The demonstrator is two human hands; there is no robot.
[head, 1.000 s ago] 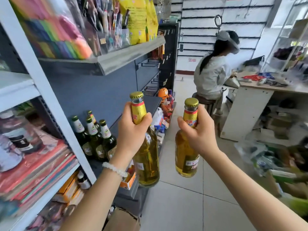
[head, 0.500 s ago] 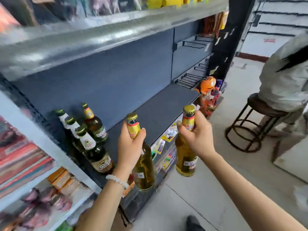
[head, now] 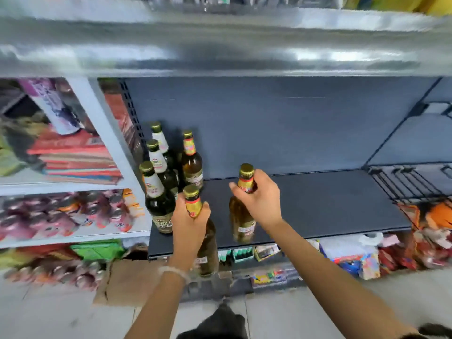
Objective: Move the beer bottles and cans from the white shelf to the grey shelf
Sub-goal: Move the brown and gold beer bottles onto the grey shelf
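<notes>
The left hand (head: 189,222) holds a brown bottle (head: 208,250) by its neck. This bottle hangs in front of the grey shelf (head: 330,204), down past its front edge. The right hand (head: 260,200) holds another yellow-brown bottle (head: 242,223) by the neck, over the shelf near the front. I cannot tell if it touches the shelf.

Four more bottles stand at the left end of the grey shelf. Three are dark bottles (head: 160,204) with white labels. One is a brown bottle with a red and yellow neck (head: 192,160).

To the left is a white shelf (head: 73,185) with red packs (head: 78,157) and blurry cans (head: 73,214). A white bracelet (head: 175,272) is on the left wrist.
</notes>
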